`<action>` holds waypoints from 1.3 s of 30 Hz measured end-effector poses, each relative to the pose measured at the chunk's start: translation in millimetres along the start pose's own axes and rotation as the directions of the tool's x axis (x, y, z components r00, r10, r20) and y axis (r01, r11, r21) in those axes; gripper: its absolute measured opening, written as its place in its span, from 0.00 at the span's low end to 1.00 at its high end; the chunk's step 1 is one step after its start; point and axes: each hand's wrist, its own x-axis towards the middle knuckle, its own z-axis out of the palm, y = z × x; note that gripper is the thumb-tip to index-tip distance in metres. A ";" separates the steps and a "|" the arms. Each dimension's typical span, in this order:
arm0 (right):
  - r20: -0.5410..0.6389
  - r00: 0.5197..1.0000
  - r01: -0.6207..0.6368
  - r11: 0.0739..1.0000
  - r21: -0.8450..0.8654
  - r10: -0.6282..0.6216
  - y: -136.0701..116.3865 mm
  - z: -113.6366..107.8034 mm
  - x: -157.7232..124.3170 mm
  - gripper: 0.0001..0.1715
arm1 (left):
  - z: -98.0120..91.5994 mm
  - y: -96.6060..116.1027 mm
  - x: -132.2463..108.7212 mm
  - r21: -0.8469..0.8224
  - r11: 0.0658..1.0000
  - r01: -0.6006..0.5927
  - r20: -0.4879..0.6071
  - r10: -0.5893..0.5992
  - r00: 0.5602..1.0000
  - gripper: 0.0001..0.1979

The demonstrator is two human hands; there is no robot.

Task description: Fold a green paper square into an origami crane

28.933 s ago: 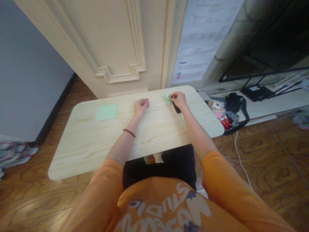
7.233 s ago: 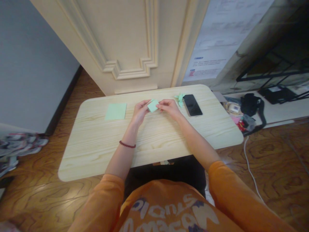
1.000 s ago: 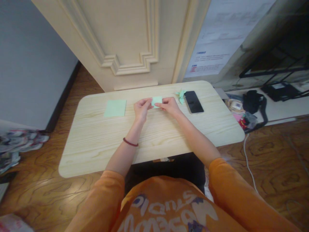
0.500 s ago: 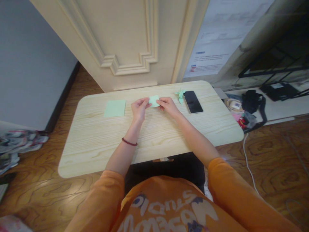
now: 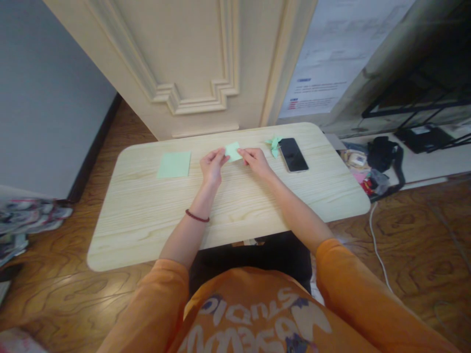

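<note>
Two-hand pinch, L hand (image 5: 212, 165) & R hand (image 5: 255, 163) angled in on green paper sq (image 5: 232, 151)

Matt green paper (image 5: 233, 151) lies at the right hand's (image 5: 255, 163) fingertips; further right, a glossy glass phone (image 5: 293, 155) rests on the smooth wood-grain counter (image 5: 147, 235).

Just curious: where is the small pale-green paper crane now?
In the head view, the paper crane sits on the light wooden desk, just left of the black smartphone, beyond the right hand.
</note>
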 end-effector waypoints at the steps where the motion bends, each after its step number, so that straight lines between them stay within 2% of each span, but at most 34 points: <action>1: -0.010 1.000 0.007 1.000 0.022 -0.007 0.3 0.0 0.2 0.35 | 0.2 0.0 -0.4 0.006 1.000 0.008 0.000 -0.008 1.000 0.11; 5: -0.044 0.999 0.012 0.992 0.129 -0.006 0.4 1.4 1.7 0.31 | 2.8 -0.5 -3.9 0.040 0.999 0.029 0.006 -0.029 1.000 0.11; 11: -0.063 0.994 -0.070 0.970 0.234 0.087 0.7 2.6 2.9 0.26 | 6.0 1.2 -8.3 0.081 0.997 0.011 0.066 -0.017 0.998 0.12; 17: 0.047 0.993 -0.115 0.972 0.204 0.107 -2.9 0.9 2.0 0.20 | 2.8 1.5 -8.1 0.342 0.936 -0.078 0.163 0.023 0.986 0.09; 22: 0.092 0.992 -0.102 0.973 0.207 0.085 -7.6 3.1 0.1 0.16 | 3.8 1.7 -13.7 0.313 0.946 -0.088 0.222 0.017 0.975 0.11; 28: 0.082 0.992 -0.113 0.959 0.260 0.095 -8.4 3.2 -1.1 0.11 | 4.6 1.9 -11.5 0.247 0.964 -0.100 0.150 0.064 0.987 0.09; 33: 0.112 0.987 -0.147 0.945 0.294 0.119 -8.6 5.0 -2.0 0.10 | -0.2 0.6 -4.5 0.209 0.972 -0.108 0.050 0.100 0.994 0.13; 39: 0.066 0.986 -0.168 0.947 0.273 0.155 -6.0 0.0 -1.6 0.10 | -6.7 -1.1 6.5 0.133 0.983 -0.129 -0.044 0.136 0.990 0.16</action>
